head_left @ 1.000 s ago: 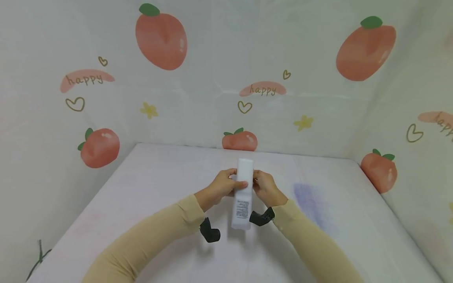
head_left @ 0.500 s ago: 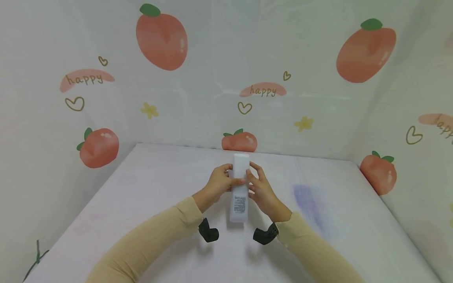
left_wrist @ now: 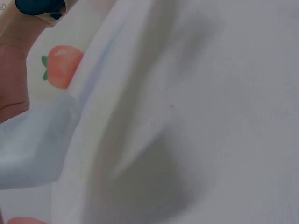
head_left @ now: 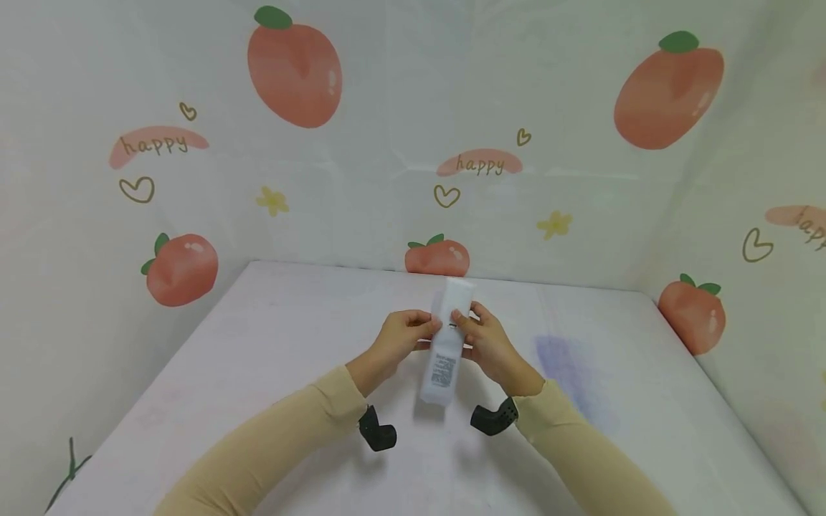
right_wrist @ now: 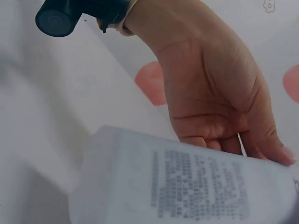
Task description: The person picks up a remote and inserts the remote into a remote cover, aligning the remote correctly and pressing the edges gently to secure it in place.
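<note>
A tall white bottle with a block of small dark print stands over the middle of the table, its top leaning right. My right hand grips its right side, thumb across the front and fingers partly hidden behind. At the left edge, the thumb and forefinger of my left hand pinch the bottle about halfway up. The printed lower part of the bottle fills the bottom of the right wrist view. Only a blurred white end of the bottle shows in the left wrist view.
Both hands are above a pale tabletop with a purple smudge on the right. A white backdrop printed with red fruit rises behind and beside it. Black wrist devices hang under both cuffs.
My right hand has shifted from the bottle's right side, bringing its thumb onto the front. The left thumb has drawn back to the left edge. The bottle's top has tipped right.
</note>
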Available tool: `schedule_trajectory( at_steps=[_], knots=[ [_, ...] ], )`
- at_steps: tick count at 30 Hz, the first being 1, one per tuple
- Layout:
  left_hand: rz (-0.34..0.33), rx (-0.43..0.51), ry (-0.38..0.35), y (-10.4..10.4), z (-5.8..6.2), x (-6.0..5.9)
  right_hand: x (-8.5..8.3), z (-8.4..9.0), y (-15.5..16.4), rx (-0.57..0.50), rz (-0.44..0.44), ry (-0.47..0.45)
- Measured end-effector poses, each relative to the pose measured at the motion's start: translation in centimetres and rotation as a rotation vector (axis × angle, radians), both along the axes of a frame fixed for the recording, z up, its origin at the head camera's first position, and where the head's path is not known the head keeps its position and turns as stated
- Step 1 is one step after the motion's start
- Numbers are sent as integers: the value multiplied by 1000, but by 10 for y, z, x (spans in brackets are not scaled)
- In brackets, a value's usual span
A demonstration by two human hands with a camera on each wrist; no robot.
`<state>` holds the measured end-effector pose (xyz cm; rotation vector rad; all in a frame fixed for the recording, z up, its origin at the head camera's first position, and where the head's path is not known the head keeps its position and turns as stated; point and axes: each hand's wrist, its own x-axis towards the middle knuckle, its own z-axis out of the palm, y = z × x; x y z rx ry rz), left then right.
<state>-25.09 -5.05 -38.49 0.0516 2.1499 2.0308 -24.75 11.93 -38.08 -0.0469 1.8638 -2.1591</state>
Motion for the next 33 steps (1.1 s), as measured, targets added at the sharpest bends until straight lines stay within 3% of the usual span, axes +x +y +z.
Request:
schedule_trajectory(
  at_steps=[4,8,15,28,33],
  knots=[
    [85,115,-15,3,-4,0,1,2,-1,81,22,8],
    [140,228,-75,8,-4,0,4,5,-1,161,49,28],
    [205,249,-105,13,6,-3,13,10,-3,203,63,79],
    [204,185,-154,13,13,-7,23,10,-6,247,103,125],
    [122,215,-204,13,15,-7,17,12,-1,222,44,123]
  ],
)
